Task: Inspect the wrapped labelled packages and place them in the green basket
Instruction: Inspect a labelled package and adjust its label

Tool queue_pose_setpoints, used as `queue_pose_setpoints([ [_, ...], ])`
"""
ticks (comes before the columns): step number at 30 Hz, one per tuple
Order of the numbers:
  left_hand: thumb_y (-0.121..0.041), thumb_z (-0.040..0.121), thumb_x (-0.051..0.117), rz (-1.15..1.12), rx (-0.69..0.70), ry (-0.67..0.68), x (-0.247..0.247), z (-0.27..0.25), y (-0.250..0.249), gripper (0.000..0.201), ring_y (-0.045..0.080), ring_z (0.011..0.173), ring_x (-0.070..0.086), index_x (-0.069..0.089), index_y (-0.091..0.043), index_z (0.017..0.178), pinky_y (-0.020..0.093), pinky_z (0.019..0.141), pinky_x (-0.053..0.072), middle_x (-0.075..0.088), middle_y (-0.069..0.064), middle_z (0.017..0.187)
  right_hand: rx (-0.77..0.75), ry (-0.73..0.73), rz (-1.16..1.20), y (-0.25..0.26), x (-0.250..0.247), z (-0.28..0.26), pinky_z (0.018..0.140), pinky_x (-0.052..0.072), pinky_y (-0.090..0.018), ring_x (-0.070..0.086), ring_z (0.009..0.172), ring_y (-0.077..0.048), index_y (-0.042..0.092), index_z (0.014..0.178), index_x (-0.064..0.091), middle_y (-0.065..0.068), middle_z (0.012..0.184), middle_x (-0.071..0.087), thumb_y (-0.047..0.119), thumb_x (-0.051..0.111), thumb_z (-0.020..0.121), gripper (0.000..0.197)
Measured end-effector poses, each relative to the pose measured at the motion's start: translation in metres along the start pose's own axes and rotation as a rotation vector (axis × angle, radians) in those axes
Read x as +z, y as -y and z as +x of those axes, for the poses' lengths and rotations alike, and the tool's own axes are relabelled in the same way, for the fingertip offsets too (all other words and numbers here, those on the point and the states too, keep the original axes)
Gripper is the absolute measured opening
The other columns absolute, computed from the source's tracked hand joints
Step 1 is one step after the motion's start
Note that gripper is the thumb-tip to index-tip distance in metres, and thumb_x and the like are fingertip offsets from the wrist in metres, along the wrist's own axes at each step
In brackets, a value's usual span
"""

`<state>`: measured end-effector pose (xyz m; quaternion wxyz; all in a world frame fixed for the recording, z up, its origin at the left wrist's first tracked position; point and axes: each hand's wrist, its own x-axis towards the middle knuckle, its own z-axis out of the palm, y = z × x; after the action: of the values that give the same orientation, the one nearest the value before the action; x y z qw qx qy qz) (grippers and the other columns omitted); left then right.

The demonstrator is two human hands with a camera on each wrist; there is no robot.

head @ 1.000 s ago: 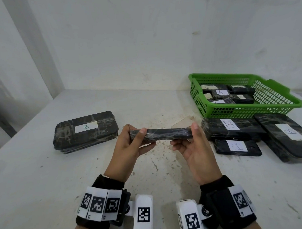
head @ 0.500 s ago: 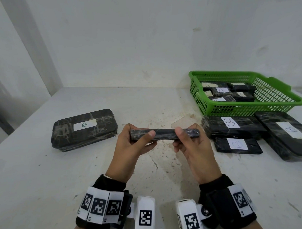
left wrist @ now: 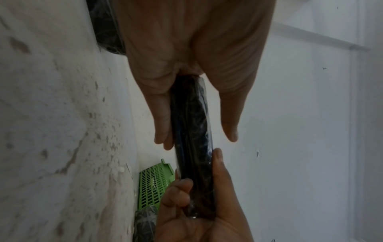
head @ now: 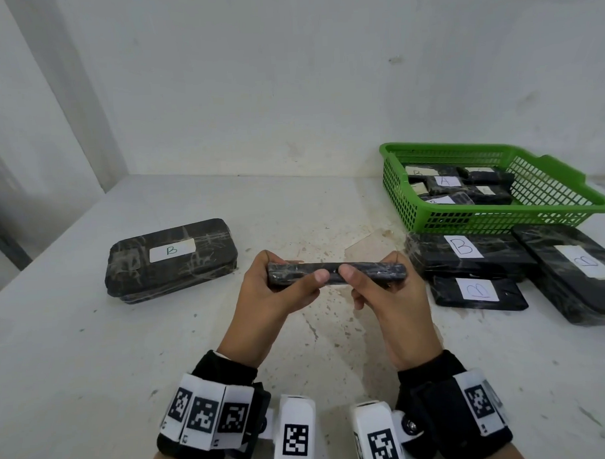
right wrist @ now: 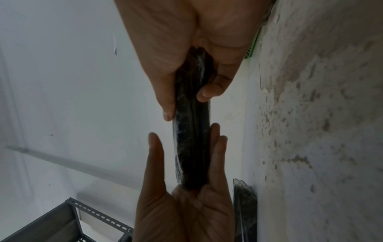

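Head view: both hands hold one thin black package [head: 337,275] up over the middle of the table [head: 92,339].
Left hand [head: 262,299]: thumb and fingers pinch the package's left end.
Right hand [head: 392,295]: thumb and fingers pinch its right end.
Green basket [head: 492,219]: at the far right edge, with labelled packages inside.
Big package [head: 172,259]: lies flat near the left edge, marked B.
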<state>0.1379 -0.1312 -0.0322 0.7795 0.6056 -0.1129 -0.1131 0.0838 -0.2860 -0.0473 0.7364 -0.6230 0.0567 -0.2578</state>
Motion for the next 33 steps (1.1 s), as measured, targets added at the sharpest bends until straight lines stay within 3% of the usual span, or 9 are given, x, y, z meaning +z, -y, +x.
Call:
queue_pose_setpoints([
  [5,-0.019,0.062,0.082,0.014,0.018,-0.021,0.002,-0.001,0.002,0.046,0.041,0.094,0.070,0.044,-0.007,0.086,0.038,0.078,0.062,0.067,0.030,0.098,-0.009,-0.010,-0.019,0.001,0.001,-0.001,0.057,0.046,-0.029,0.051,0.055,-0.020,0.010,0.078,0.042,-0.004,0.061,0.055,0.029,0.081,0.066,0.046],
  [8,-0.018,0.063,0.079,-0.047,0.004,-0.008,-0.001,0.001,0.000,0.046,0.037,0.089,0.072,0.041,-0.009,0.088,0.036,0.078,0.062,0.064,0.026,0.093,0.041,0.031,0.054,-0.001,0.002,0.002,0.058,0.049,-0.030,0.057,0.060,-0.018,0.012,0.085,0.046,-0.006,0.073,0.061,0.051,0.084,0.066,0.058],
  [12,-0.014,0.065,0.074,-0.185,-0.042,0.014,-0.005,0.003,-0.005,0.044,0.032,0.084,0.074,0.039,-0.013,0.091,0.037,0.077,0.062,0.067,0.024,0.098,0.112,0.077,0.280,0.004,0.001,0.004,0.053,0.051,-0.029,0.061,0.060,-0.021,0.018,0.107,0.051,-0.009,0.083,0.064,0.074,0.064,0.071,0.068],
  [17,-0.009,0.078,0.076,-0.318,-0.125,0.066,-0.010,0.005,-0.005,0.046,0.041,0.096,0.072,0.041,-0.012,0.108,0.036,0.075,0.061,0.064,0.032,0.118,0.266,0.199,0.544,0.016,0.000,0.001,0.052,0.057,-0.025,0.073,0.069,-0.025,0.012,0.100,0.075,-0.013,0.102,0.073,0.045,0.037,0.090,0.051],
  [22,-0.019,0.075,0.076,-0.272,-0.173,0.004,-0.011,0.009,0.001,0.058,0.038,0.098,0.072,0.044,-0.006,0.122,0.043,0.081,0.061,0.067,0.022,0.116,0.215,0.207,0.489,0.014,0.001,0.001,0.062,0.059,-0.022,0.074,0.076,-0.024,0.017,0.086,0.079,-0.014,0.096,0.074,0.044,0.059,0.082,0.034],
  [25,-0.029,0.075,0.084,-0.176,-0.168,0.030,-0.011,0.009,0.003,0.073,0.034,0.101,0.072,0.045,-0.026,0.137,0.044,0.085,0.060,0.057,0.012,0.134,0.117,0.202,0.393,0.006,-0.001,0.003,0.071,0.057,-0.022,0.070,0.081,-0.020,0.014,0.094,0.074,-0.011,0.097,0.073,0.049,0.078,0.072,0.042],
  [27,-0.035,0.077,0.074,-0.126,-0.093,0.116,-0.011,0.006,0.000,0.061,0.032,0.102,0.072,0.053,-0.038,0.134,0.042,0.086,0.060,0.055,-0.002,0.137,0.072,0.188,0.309,0.003,-0.002,0.004,0.073,0.055,-0.022,0.068,0.081,-0.018,0.011,0.098,0.071,-0.010,0.095,0.073,0.050,0.084,0.067,0.051],
  [29,-0.036,0.080,0.070,-0.104,-0.019,0.216,-0.010,0.004,-0.003,0.047,0.034,0.100,0.072,0.064,-0.034,0.127,0.039,0.082,0.060,0.061,-0.012,0.134,0.039,0.181,0.222,0.002,-0.001,0.003,0.075,0.054,-0.024,0.068,0.083,-0.017,0.016,0.096,0.073,-0.006,0.094,0.073,0.052,0.086,0.064,0.050],
  [33,-0.034,0.074,0.072,-0.057,0.060,0.301,-0.008,0.002,-0.001,0.040,0.032,0.102,0.072,0.076,-0.024,0.112,0.034,0.080,0.059,0.062,-0.006,0.136,0.022,0.189,0.163,0.002,0.002,0.001,0.075,0.052,-0.025,0.068,0.086,-0.017,0.018,0.096,0.074,-0.006,0.096,0.072,0.058,0.082,0.065,0.052],
])
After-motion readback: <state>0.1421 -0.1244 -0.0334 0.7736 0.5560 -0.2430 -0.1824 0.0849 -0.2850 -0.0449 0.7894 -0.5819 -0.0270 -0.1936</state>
